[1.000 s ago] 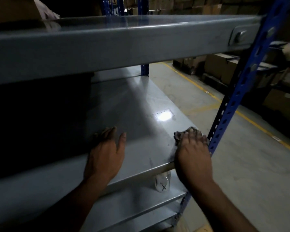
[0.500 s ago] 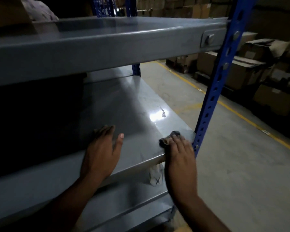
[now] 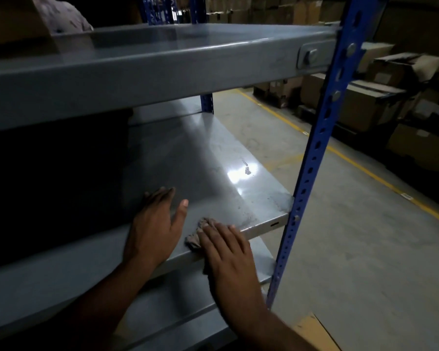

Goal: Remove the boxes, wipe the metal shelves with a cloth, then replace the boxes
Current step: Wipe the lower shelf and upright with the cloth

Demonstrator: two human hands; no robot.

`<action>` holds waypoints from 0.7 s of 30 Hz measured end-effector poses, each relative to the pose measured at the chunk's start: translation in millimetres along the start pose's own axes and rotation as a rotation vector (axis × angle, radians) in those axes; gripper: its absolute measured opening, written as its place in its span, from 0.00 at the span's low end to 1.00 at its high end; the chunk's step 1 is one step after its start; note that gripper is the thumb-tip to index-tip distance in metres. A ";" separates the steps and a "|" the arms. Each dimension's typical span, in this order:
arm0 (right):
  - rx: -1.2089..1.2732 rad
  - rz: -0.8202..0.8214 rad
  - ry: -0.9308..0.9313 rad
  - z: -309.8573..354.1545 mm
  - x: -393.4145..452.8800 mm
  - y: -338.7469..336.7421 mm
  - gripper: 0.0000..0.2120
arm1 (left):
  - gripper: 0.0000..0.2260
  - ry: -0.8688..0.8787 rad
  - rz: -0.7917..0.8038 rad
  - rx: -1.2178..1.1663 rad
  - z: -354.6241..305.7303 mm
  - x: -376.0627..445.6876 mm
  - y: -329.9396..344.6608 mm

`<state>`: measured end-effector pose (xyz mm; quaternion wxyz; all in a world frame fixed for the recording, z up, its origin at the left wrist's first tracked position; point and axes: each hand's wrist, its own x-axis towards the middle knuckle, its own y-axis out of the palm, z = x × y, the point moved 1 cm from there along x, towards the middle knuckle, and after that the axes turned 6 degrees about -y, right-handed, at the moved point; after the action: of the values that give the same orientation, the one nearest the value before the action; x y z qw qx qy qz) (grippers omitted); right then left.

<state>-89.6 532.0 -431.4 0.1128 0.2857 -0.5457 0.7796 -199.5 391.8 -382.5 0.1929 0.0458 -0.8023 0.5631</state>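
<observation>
A grey metal shelf (image 3: 213, 158) lies in front of me, bare and shiny, with a light glare near its right edge. My right hand (image 3: 226, 252) presses a small crumpled grey-brown cloth (image 3: 195, 239) flat against the shelf's front edge, fingers straight. My left hand (image 3: 155, 226) rests flat on the shelf just left of the cloth, fingers spread. A large dark box (image 3: 53, 183) fills the left part of this shelf in deep shadow. Another grey shelf (image 3: 162, 62) runs above, and a lower one (image 3: 167, 307) shows beneath my arms.
A blue perforated upright (image 3: 317, 153) stands at the shelf's right front corner. Beyond it is concrete floor (image 3: 352, 236) with yellow lines. Cardboard boxes (image 3: 370, 102) are stacked along the far right. A cardboard piece (image 3: 312, 330) lies on the floor below.
My right hand has slid the cloth leftward along the shelf's front edge, from the right corner by the blue upright to just beside my left hand. The left hand stayed put.
</observation>
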 end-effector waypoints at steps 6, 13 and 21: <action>-0.314 0.170 0.111 -58.1 15.5 -57.2 0.23 | 0.34 0.059 0.022 -0.011 -1.0 -2.8 2.5; -0.816 0.342 0.063 -84.9 55.9 -111.8 0.18 | 0.31 0.175 0.078 -0.057 -37.0 2.5 16.2; -0.951 0.636 0.014 -86.8 45.5 -98.6 0.14 | 0.35 0.269 0.191 -0.119 -86.0 -3.2 38.6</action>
<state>-106.4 642.6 -348.9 -0.0075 0.0203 -0.8950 0.4456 -185.6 484.5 -392.7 0.2466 -0.1179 -0.8018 0.5314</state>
